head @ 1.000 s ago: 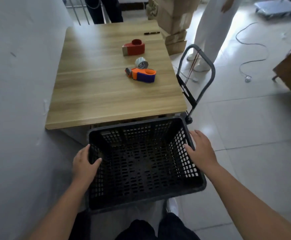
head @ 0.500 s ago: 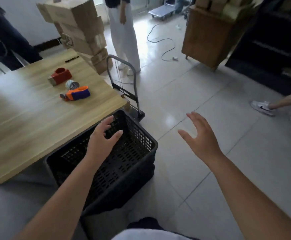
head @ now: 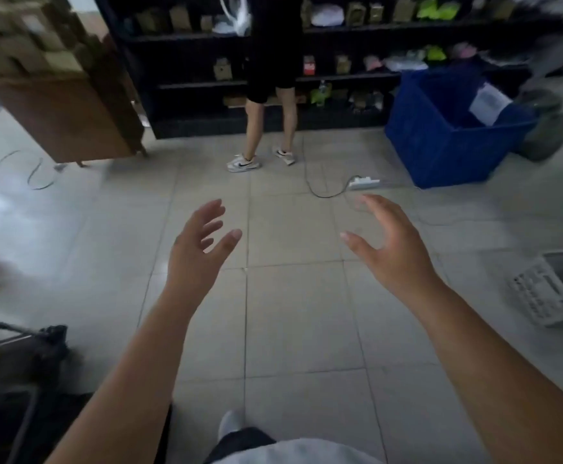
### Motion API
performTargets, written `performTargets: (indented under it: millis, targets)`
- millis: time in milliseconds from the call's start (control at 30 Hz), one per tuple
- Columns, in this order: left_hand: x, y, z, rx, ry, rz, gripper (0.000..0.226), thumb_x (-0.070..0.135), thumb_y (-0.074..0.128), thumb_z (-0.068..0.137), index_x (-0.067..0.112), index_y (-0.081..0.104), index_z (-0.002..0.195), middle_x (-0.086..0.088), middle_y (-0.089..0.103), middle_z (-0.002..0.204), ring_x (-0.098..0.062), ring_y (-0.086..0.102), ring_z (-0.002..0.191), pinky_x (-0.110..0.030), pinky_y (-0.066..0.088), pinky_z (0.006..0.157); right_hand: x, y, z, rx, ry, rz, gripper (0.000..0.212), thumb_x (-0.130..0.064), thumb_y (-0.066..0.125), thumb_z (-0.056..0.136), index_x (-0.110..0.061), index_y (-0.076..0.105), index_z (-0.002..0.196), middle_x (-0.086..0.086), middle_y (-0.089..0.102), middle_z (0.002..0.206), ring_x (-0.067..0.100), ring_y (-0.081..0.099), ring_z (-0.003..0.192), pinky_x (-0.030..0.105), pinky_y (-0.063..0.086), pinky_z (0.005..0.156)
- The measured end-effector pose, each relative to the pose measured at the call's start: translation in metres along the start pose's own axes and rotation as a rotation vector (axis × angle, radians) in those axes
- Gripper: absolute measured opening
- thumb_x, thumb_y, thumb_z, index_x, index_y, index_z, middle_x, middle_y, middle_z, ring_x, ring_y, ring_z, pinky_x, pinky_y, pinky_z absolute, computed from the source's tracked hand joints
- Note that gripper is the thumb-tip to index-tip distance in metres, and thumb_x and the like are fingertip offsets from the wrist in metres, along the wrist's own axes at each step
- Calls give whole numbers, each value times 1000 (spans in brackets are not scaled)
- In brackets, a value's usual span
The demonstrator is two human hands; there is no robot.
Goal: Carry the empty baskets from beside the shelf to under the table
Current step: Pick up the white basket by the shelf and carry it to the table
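A tiled floor (head: 293, 316) fills the frame; in the centre, left hand (head: 200, 252) and right hand (head: 390, 249) are released, fingers spread, grasping nothing.

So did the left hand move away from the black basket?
Yes. The left hand has let go of the basket and now hangs open over bare floor, facing the dark shelf. The basket is out of view.
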State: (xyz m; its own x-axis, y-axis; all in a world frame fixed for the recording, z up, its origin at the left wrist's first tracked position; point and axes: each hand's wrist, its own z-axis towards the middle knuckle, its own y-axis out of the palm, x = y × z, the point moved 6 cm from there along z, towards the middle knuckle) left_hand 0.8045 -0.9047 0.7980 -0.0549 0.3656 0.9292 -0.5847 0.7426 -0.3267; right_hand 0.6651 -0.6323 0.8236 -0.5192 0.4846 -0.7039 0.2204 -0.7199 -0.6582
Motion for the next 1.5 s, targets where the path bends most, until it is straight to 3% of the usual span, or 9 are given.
performTargets:
  millis: [200,367,533,633,700,867,1067,1333,1500]
  targets:
    - [54,213,48,-414,126,-47,60,55,70,79,39,55,135,23,62,130,2,59,119,-32,47,100,124,-137,-53,288,273,-67,58,-43,66,87,-29,48,140,-28,43,135,-21,32,125,0,21,100]
    - [93,363,83,-676,231,-104,59,68,68,76,51,55,130,32,60,127,4,58,118,-33,48,99,201,-218,-100,493,536,-121,63,-50,64,86,-29,46,143,-15,46,140,1,41,132,22,31,107]
    - [133,504,107,-894,266,-152,47,65,68,74,66,53,119,35,60,125,7,58,115,-36,49,100,248,-285,-140,717,748,-239,64,-58,58,81,-34,47,140,-18,43,130,-27,30,115,-8,16,91]
    - [157,578,101,-1029,294,-170,44,54,70,81,65,52,120,37,59,124,9,58,114,-32,48,97,278,-316,-163,802,876,-304,59,-47,67,85,-30,50,138,-17,44,131,-21,30,113,-10,13,90]
    - [168,621,92,-1089,295,-182,45,42,72,87,53,55,128,34,60,126,7,58,114,-33,49,98,298,-335,-177,856,923,-322,57,-39,70,85,-26,52,138,-16,44,131,-18,29,115,-8,14,93]
    - [188,739,75,-1098,255,-158,46,34,71,90,37,56,134,22,61,130,-3,60,116,-36,50,97,372,-399,-203,899,997,-320,60,-44,67,87,-30,48,142,-18,42,133,-10,32,119,19,28,102]
    - [214,887,64,-996,149,-186,46,39,70,89,38,56,133,23,61,128,-1,60,114,-26,47,87,490,-516,-214,849,1033,-311,62,-46,67,88,-31,45,144,-10,45,144,-8,31,121,19,26,100]
    - [218,1046,42,-911,-67,-167,38,47,72,86,47,58,121,24,64,121,5,63,104,-34,49,92,640,-672,-184,690,1014,-300,62,-44,66,88,-34,43,145,-8,44,147,10,41,134,27,34,103]
    - [202,1156,54,-847,-203,-158,62,67,66,73,37,60,127,18,65,122,-15,65,112,-46,50,98,753,-741,-133,584,994,-300,63,-41,67,89,-30,42,146,-6,44,148,9,39,134,25,32,103]
